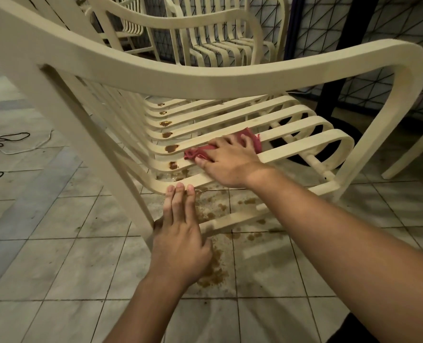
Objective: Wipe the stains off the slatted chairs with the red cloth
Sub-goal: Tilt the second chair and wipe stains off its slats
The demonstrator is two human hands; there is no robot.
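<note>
A cream slatted chair (230,80) fills the view, seen from its side. Several brown stains (172,148) sit in a row where the seat slats bend up into the back. My right hand (227,159) presses the red cloth (198,152) flat onto the seat slats, just right of the stains, with cloth showing on both sides of the fingers. My left hand (180,233) rests with straight fingers against the chair's lower side rail, fingertips on its edge.
Brown drips (213,266) spot the tiled floor under the chair. More cream slatted chairs (218,33) stand behind. A dark post (339,70) rises at the right, black and white cords (7,142) lie on the floor at left, and another chair leg (413,149) shows at far right.
</note>
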